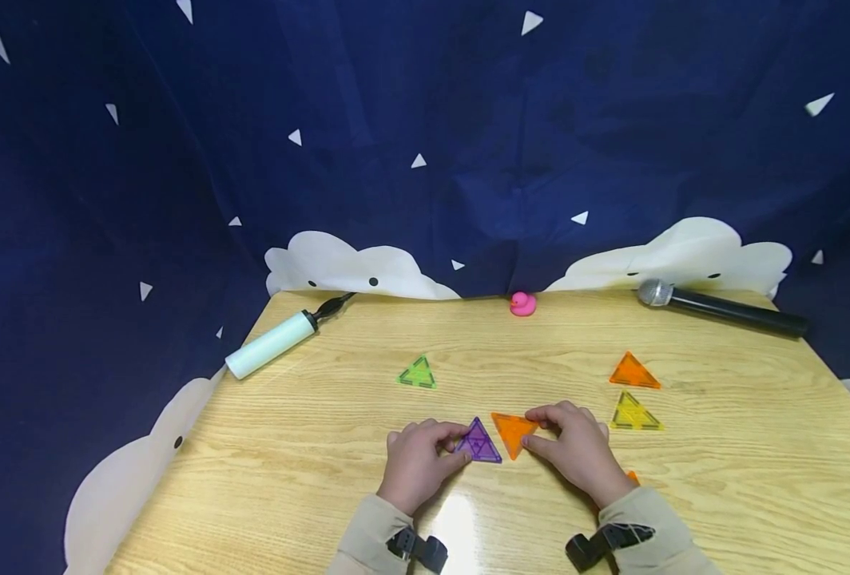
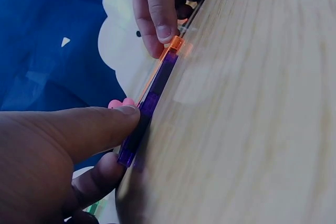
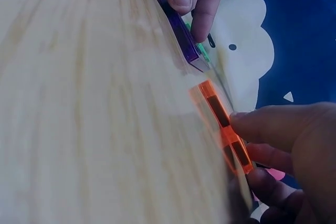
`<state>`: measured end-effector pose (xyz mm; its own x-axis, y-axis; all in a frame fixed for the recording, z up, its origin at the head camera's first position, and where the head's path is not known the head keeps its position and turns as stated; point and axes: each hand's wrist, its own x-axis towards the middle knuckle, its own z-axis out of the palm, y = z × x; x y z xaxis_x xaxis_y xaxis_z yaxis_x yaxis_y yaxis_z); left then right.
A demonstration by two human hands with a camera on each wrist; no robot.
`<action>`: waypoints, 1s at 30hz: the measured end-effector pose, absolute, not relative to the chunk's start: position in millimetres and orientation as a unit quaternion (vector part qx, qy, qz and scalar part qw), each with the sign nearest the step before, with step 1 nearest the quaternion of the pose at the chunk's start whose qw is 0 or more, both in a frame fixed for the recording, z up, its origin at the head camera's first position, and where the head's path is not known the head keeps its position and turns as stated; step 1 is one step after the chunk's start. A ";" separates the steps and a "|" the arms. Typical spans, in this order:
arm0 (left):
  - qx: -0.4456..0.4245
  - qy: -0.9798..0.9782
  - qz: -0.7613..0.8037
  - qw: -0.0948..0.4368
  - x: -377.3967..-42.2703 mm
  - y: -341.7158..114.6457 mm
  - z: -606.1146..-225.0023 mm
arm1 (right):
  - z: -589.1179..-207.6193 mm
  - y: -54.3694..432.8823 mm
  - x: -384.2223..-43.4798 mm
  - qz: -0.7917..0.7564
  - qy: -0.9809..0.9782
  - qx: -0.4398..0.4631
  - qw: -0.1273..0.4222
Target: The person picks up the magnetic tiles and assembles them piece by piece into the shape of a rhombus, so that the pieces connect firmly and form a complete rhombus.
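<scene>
My left hand (image 1: 419,461) pinches a purple triangular magnetic tile (image 1: 479,444) by its left corner, thumb and fingers on its edges. Just to the right, my right hand (image 1: 577,447) pinches an orange triangular magnetic tile (image 1: 511,432), which has one point facing toward me. A narrow gap separates the two tiles in the head view. Seen edge-on from the right wrist, the orange tile (image 3: 223,124) is right at the wooden surface, and the purple tile (image 3: 181,32) is beyond it under the left fingers.
A green triangle tile (image 1: 419,373) lies farther back. On the right are an orange tile (image 1: 633,372), a yellow tile (image 1: 634,413) and another orange piece (image 1: 633,477) partly behind the right wrist. A hand pump (image 1: 272,344), pink duck (image 1: 522,304) and microphone (image 1: 727,309) line the table's back.
</scene>
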<state>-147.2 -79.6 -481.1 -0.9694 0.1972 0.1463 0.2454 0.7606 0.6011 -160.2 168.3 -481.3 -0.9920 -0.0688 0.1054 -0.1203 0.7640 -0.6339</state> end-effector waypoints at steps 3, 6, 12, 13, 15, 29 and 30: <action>-0.117 -0.938 -0.324 0.036 -147.3 -79.8 -481.7 | -482.4 167.9 -160.2 0.340 -0.938 0.054 0.039; -0.117 -0.938 -0.324 0.037 -147.4 -80.0 -481.8 | -483.5 167.6 -160.7 0.340 -0.938 0.058 0.042; -0.117 -0.938 -0.324 0.040 -148.2 -79.7 -481.8 | -484.8 166.8 -161.1 0.334 -0.939 0.068 0.054; -0.117 -0.938 -0.324 0.040 -148.4 -79.6 -481.9 | -485.0 166.8 -161.1 0.332 -0.939 0.070 0.056; -0.117 -0.938 -0.323 0.042 -148.6 -79.6 -482.0 | -485.1 166.6 -161.1 0.329 -0.940 0.072 0.057; -0.121 -0.938 -0.321 0.039 -147.2 -80.1 -481.0 | -485.2 166.7 -160.5 0.324 -0.942 0.077 0.051; -0.121 -0.939 -0.320 0.040 -147.1 -80.0 -480.9 | -485.3 166.7 -160.6 0.324 -0.942 0.077 0.052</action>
